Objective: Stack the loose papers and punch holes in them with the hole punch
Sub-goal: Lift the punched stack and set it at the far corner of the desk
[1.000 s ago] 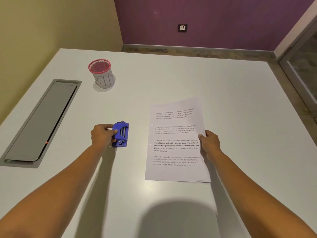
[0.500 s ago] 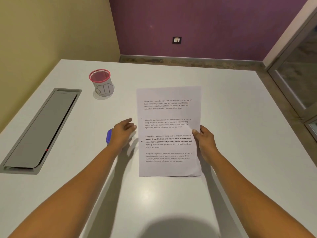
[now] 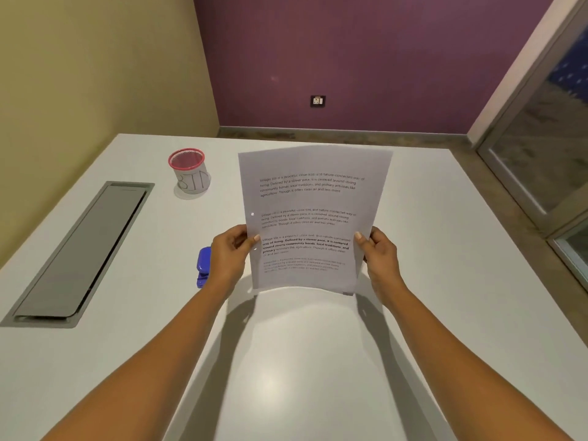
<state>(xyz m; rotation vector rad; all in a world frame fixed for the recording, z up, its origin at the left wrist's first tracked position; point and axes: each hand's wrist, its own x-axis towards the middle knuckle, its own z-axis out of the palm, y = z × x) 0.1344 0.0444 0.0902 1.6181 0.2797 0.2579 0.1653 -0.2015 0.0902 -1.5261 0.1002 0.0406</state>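
At the sheet edges: your fingers pinch the papers; each thumb lies on the printed face, and the other fingers are hidden behind the sheets.
Left margin: your left hand grips here, just below a punched hole.
Right margin: your right hand grips at about the same height.
Papers: held upright and tilted away from you over the surface. You cannot tell whether the lower edge touches it. The sheets are not flush; a second edge shows at the top and at the lower right corner.
Change: one second ago the papers lay flat under your right hand and your left hand held the hole punch. Your left hand has released it and moved to the papers, and the stack is now raised.
Hole punch: on the surface, just beside your left wrist, partly hidden by it, untouched.
Task status: holes show in the left margin, so punching appears done, at least for the top sheet. The likely next step is to square the stack.
Surface: white; it also carries a red-rimmed mesh cup and a grey recessed hatch.
Room: yellow wall at left, purple wall ahead with a wall socket, glazed frame at right.
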